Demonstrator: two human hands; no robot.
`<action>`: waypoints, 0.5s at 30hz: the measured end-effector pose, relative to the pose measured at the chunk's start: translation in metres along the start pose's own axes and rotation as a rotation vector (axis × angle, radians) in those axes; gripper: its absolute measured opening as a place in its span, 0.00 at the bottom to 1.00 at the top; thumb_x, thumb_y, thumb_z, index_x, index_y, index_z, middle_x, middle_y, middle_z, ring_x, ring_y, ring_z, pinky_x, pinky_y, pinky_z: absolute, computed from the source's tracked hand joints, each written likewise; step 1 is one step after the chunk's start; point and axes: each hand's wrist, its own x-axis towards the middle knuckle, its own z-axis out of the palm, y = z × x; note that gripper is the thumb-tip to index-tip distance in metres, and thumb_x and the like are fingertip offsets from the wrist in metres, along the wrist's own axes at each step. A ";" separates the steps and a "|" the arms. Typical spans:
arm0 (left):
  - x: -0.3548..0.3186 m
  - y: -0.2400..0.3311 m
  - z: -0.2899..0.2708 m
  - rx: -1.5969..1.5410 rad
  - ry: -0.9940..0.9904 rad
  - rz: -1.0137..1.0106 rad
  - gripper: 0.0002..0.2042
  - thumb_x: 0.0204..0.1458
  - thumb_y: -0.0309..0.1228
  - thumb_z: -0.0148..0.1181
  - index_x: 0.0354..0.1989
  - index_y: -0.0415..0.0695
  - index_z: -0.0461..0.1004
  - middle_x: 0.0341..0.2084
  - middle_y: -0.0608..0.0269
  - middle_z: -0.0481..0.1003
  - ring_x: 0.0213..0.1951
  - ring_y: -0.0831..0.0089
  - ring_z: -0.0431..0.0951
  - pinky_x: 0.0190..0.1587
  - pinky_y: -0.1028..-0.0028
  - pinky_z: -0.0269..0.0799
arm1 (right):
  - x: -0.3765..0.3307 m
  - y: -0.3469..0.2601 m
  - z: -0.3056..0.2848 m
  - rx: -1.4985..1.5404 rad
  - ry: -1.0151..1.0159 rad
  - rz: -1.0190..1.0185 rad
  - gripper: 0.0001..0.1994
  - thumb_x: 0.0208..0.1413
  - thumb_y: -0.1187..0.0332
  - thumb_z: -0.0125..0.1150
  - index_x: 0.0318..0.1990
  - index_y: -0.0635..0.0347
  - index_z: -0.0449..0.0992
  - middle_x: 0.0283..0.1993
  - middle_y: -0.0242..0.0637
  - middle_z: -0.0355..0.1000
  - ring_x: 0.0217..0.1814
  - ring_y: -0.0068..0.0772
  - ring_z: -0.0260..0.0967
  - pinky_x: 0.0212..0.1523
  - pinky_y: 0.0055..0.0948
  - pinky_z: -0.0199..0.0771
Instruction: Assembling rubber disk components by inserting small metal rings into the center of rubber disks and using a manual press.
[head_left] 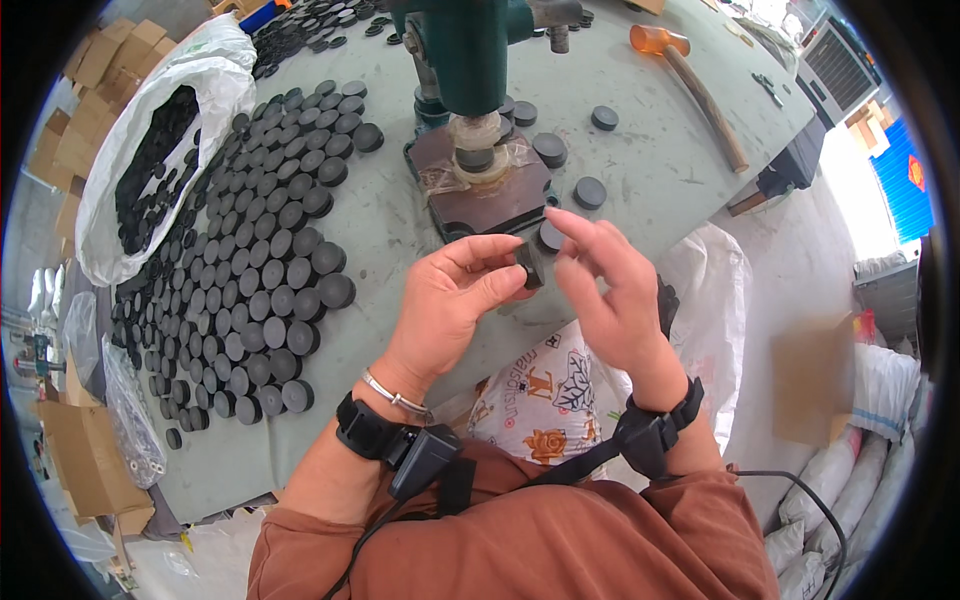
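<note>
In front of the green press (472, 60), a dark piece (530, 264) is pinched by fingers of the left hand (452, 300); those of the right hand (615, 290) are parted. Handling seems under way; next, careful orienting is probably required.

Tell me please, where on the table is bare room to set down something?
Two patches of table look free: between the loose discs and the orange-headed mallet, and between the press and the massed discs. The left side is crowded with these discs and an open white sack.
</note>
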 end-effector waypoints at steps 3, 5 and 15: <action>0.002 0.000 0.003 -0.259 0.005 -0.036 0.13 0.57 0.24 0.55 0.49 0.33 0.69 0.41 0.59 0.74 0.43 0.72 0.76 0.50 0.72 0.75 | -0.008 0.005 -0.001 -0.427 0.030 -0.398 0.24 0.44 0.64 0.67 0.53 0.52 0.74 0.37 0.38 0.68 0.35 0.36 0.67 0.36 0.30 0.67; 0.003 0.003 0.005 -0.415 0.019 -0.059 0.11 0.59 0.27 0.51 0.47 0.34 0.69 0.42 0.57 0.74 0.44 0.70 0.76 0.50 0.71 0.74 | -0.019 0.014 -0.002 -0.663 0.011 -0.533 0.28 0.40 0.62 0.68 0.54 0.48 0.74 0.40 0.40 0.66 0.37 0.40 0.66 0.38 0.32 0.66; 0.003 0.002 0.006 -0.617 0.025 -0.124 0.12 0.61 0.33 0.50 0.42 0.35 0.71 0.40 0.55 0.74 0.46 0.67 0.75 0.53 0.67 0.73 | -0.022 0.017 0.005 -0.866 0.090 -0.435 0.28 0.39 0.51 0.67 0.53 0.44 0.75 0.64 0.52 0.58 0.54 0.41 0.60 0.51 0.36 0.56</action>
